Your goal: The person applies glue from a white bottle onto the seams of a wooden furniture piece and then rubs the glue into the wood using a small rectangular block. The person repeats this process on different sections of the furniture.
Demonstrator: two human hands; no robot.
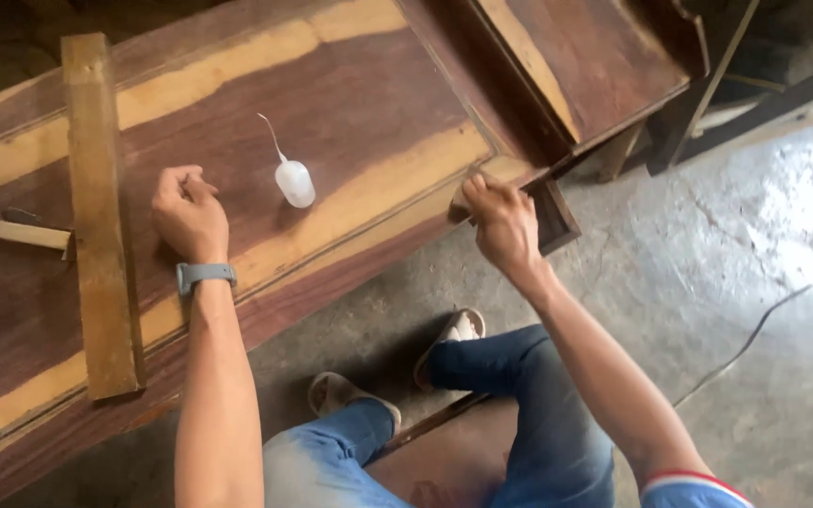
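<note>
While the left hand (187, 213) rests as a loose fist on the wide panel (331, 103), apparently to steady it, the right hand (503, 223) curls shut around a small block (462, 201), hard to make out, pressed to the panel's near right corner as if rubbing the edge. A small squeeze bottle (294, 182) with a thin curved spout stands between the hands, within easy reach; its contents look clear or whitish, the level unreadable. A plank (101, 216) lies across the panel at left, over a pale stick (30, 234).
</note>
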